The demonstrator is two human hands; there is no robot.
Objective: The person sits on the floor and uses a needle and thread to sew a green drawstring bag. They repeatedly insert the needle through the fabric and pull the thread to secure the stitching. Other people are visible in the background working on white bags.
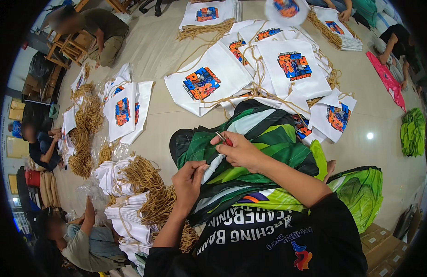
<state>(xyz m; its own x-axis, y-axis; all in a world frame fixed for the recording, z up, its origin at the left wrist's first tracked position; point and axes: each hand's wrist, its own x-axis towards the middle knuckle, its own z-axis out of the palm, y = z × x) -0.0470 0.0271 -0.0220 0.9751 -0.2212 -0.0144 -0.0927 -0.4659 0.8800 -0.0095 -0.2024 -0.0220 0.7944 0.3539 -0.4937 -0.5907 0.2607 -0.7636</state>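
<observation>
A green, black and white patterned garment point(264, 127) lies bunched over my lap. My left hand point(188, 182) pinches a fold of its white part between thumb and fingertips. Just right of it and a little farther off, my right hand point(241, 152) is closed around small red-handled thread snips point(225, 139). Their metal tip points up and left over the green cloth, apart from the pinched fold. Most of the handle is hidden in my palm.
White drawstring bags point(292, 69) with colourful prints spread beyond the garment. Stacked bags with brown cords point(151, 180) stand at my left. A lime green garment point(359, 194) lies at right, above cardboard boxes point(384, 247). Other people point(91, 34) sit around on the tiled floor.
</observation>
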